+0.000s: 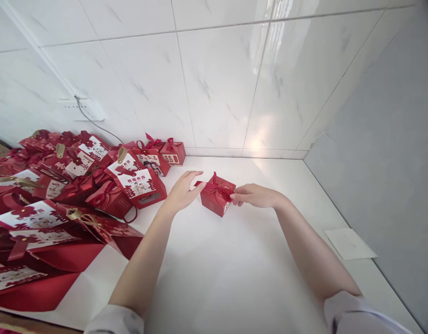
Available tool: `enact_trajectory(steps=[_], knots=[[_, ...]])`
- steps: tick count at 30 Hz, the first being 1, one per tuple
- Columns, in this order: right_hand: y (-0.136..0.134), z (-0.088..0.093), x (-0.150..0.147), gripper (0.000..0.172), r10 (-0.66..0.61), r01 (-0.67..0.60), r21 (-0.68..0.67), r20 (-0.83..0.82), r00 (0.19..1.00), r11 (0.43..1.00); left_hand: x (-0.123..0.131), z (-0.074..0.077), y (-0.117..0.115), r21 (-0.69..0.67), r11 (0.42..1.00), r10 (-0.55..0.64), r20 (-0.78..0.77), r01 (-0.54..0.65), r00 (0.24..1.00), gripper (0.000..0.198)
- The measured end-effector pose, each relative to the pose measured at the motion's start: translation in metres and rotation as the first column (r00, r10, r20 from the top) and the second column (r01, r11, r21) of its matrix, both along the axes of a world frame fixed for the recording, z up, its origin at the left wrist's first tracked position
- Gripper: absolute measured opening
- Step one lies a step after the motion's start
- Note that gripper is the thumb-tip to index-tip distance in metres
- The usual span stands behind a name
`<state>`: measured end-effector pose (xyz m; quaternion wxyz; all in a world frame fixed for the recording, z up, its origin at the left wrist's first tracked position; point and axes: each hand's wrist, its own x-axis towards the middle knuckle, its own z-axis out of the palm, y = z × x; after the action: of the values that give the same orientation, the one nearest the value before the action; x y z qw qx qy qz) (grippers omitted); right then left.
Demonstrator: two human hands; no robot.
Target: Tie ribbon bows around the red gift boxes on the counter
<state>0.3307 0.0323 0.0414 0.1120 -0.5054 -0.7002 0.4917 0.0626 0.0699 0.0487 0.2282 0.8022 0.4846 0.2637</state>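
A small red gift box (214,202) with a red ribbon bow (219,188) on top stands on the white tabletop (234,269) in the middle. My left hand (182,190) reaches in from the left, its fingertips pinched on the left end of the ribbon. My right hand (255,195) comes from the right with fingers pressed together on the bow's right side at the box's top edge.
A heap of red gift boxes and red paper bags (60,195) covers the left side of the table. Two more small red boxes (174,152) stand by the marble-tiled wall. A white paper sheet (349,243) lies at the right by a grey wall.
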Motion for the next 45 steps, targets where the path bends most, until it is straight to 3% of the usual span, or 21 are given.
enact_trajectory(steps=[4, 7, 12, 14, 18, 22, 24, 28, 32, 36, 39, 42, 45], knots=[[0.003, -0.002, -0.003, 0.030, 0.065, -0.061, 0.043, -0.105, 0.992, 0.997, 0.013, -0.020, 0.015, -0.098, 0.994, -0.048, 0.037, 0.052, 0.998, 0.029], [0.003, -0.001, 0.000, 0.028, 0.124, -0.122, 0.022, -0.165, 0.978, 0.992, 0.006, -0.021, 0.009, -0.269, 0.955, -0.100, 0.113, 0.127, 0.989, 0.033], [0.002, 0.002, 0.003, 0.039, 0.116, -0.128, -0.045, -0.209, 0.971, 0.991, -0.017, -0.008, -0.013, -0.586, 0.756, -0.133, 0.300, 0.292, 0.945, 0.033], [0.000, 0.003, 0.000, 0.041, 0.126, -0.143, -0.063, -0.221, 0.967, 0.988, -0.026, -0.004, -0.022, -0.634, 0.714, -0.127, 0.300, 0.297, 0.946, 0.031], [0.000, 0.005, -0.002, 0.039, 0.139, -0.156, -0.060, -0.221, 0.965, 0.986, -0.046, -0.008, -0.035, -0.672, 0.702, -0.095, 0.239, 0.235, 0.966, 0.027], [0.002, 0.009, 0.015, 0.036, 0.028, -0.030, -0.021, -0.080, 0.996, 0.999, -0.068, -0.014, -0.042, -0.713, 0.671, -0.077, 0.206, 0.204, 0.976, 0.028], [0.000, 0.013, 0.030, 0.035, -0.079, 0.078, 0.015, 0.082, 0.994, 0.997, -0.079, -0.013, -0.044, -0.710, 0.678, -0.075, 0.190, 0.190, 0.979, 0.027], [-0.007, 0.020, 0.058, 0.034, -0.250, 0.250, 0.049, 0.386, 0.888, 0.967, -0.096, -0.003, -0.048, -0.659, 0.722, -0.082, 0.223, 0.212, 0.971, 0.023], [-0.012, 0.024, 0.071, 0.028, -0.315, 0.355, 0.024, 0.521, 0.793, 0.934, -0.107, 0.004, -0.053, -0.568, 0.772, -0.062, 0.381, 0.286, 0.923, 0.025], [-0.013, 0.024, 0.077, 0.020, -0.341, 0.409, 0.010, 0.570, 0.747, 0.912, -0.119, 0.011, -0.059, -0.514, 0.845, 0.107, 0.435, 0.149, 0.894, 0.025], [-0.016, 0.024, 0.084, 0.017, -0.382, 0.446, 0.037, 0.583, 0.717, 0.894, -0.129, 0.020, -0.066, -0.449, 0.891, 0.210, 0.264, -0.072, 0.941, 0.022], [-0.022, 0.025, 0.088, 0.020, -0.364, 0.402, 0.071, 0.586, 0.723, 0.913, -0.131, 0.027, -0.073, -0.320, 0.900, 0.272, -0.117, -0.296, 0.955, 0.012], [-0.027, 0.027, 0.080, 0.033, -0.358, 0.331, 0.148, 0.534, 0.766, 0.932, -0.114, 0.027, -0.076, -0.133, 0.916, 0.331, -0.284, -0.379, 0.900, 0.037]])
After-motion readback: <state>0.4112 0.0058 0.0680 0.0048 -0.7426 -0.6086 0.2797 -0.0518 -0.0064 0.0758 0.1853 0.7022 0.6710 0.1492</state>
